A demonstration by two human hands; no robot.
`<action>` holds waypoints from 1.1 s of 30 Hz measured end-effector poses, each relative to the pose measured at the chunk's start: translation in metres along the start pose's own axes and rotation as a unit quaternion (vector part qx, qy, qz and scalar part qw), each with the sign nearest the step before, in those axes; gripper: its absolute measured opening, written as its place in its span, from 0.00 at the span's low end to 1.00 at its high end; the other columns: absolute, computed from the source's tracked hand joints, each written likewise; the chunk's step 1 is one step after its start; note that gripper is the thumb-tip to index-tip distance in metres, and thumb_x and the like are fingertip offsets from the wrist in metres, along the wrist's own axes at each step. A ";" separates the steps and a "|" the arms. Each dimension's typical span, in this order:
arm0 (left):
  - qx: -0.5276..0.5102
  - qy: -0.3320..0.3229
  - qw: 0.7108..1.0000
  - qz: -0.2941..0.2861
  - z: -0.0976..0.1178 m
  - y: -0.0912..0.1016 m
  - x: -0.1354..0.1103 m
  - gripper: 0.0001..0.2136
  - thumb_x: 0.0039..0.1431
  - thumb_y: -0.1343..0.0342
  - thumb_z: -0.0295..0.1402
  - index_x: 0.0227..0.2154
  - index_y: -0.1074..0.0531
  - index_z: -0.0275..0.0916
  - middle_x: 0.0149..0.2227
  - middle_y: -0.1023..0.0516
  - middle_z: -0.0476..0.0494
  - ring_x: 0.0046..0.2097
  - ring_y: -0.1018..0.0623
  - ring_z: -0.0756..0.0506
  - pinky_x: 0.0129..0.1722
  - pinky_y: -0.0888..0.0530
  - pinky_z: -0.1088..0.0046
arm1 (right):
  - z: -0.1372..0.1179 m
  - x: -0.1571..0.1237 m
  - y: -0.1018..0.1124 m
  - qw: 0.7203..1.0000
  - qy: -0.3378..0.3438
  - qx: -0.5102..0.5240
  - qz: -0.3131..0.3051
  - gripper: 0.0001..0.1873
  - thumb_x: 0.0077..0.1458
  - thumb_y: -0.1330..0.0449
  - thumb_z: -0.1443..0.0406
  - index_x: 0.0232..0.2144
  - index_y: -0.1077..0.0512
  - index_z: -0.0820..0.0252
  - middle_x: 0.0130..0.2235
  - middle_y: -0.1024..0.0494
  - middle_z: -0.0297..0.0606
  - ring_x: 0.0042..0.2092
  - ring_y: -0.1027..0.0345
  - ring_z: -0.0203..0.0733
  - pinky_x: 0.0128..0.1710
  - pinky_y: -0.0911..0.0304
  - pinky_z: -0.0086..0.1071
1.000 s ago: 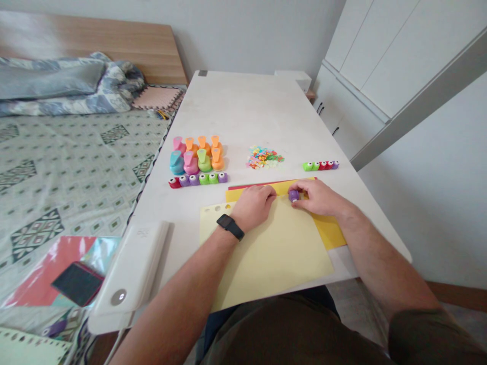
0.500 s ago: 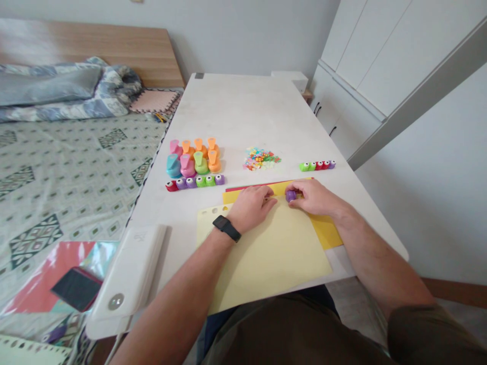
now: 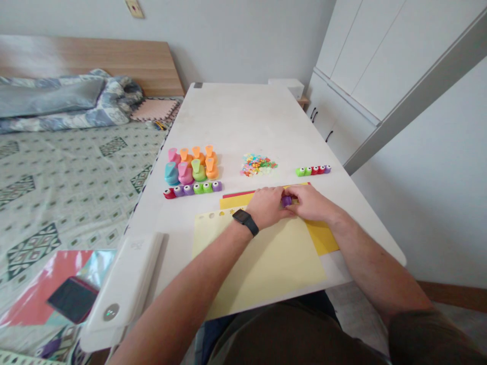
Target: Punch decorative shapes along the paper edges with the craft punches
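A small purple paper punch sits at the top edge of a pale yellow sheet of paper. My right hand grips it from the right, fingers curled round it. My left hand, with a black watch on the wrist, closes on the punch from the left, thumb below and fingers above. Between them the hands hide part of the punch and the paper edge. Several punched shapes, among them an oval and a flower, run along the sheet's top left edge. Under it lies a darker yellow sheet, with a red edge behind.
Larger punches and a row of small punches stand at the left. A heap of colourful paper cut-outs lies mid-table, another short punch row to the right. A white device lies near the table's left edge, a phone beside it.
My left hand has moved right along the paper's top edge and now meets the purple punch. The right hand stays on the punch. The camera view has tilted slightly up.
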State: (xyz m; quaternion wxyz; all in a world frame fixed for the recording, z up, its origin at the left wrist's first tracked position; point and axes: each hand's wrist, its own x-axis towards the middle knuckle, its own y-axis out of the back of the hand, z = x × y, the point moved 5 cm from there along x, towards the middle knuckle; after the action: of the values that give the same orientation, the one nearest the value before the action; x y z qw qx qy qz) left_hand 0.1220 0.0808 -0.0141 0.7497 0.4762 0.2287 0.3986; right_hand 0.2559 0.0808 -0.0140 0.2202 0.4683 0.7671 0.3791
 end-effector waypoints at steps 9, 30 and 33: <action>-0.031 -0.015 0.999 -0.010 -0.002 -0.002 0.002 0.23 0.56 0.35 0.51 0.45 0.26 0.38 0.43 0.18 0.36 0.47 0.19 0.36 0.48 0.26 0.64 | 0.001 0.001 0.000 1.000 0.000 -0.011 0.002 0.11 0.44 0.35 0.73 0.33 0.23 0.60 0.36 0.18 0.38 0.36 0.29 0.42 0.35 0.41 0.32; 0.007 -0.005 0.999 0.033 -0.024 0.000 -0.017 0.19 0.60 0.37 0.48 0.46 0.25 0.39 0.45 0.18 0.39 0.46 0.20 0.39 0.46 0.26 0.64 | 0.007 -0.001 0.001 1.000 -0.004 0.001 0.017 0.12 0.49 0.33 0.67 0.39 0.23 0.59 0.39 0.20 0.39 0.40 0.30 0.43 0.40 0.38 0.34; 0.007 -0.009 0.999 0.038 -0.027 0.001 -0.020 0.13 0.62 0.39 0.42 0.44 0.25 0.40 0.45 0.18 0.41 0.46 0.20 0.40 0.46 0.27 0.65 | 0.008 -0.001 0.003 0.999 -0.011 0.037 0.034 0.13 0.51 0.35 0.66 0.41 0.23 0.59 0.40 0.20 0.38 0.40 0.29 0.42 0.41 0.38 0.34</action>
State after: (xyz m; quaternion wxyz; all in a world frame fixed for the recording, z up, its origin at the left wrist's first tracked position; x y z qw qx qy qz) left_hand 0.0905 0.0793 -0.0265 0.7328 0.4932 0.2065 0.4208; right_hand 0.2638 0.0837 -0.0168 0.1988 0.5058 0.7618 0.3525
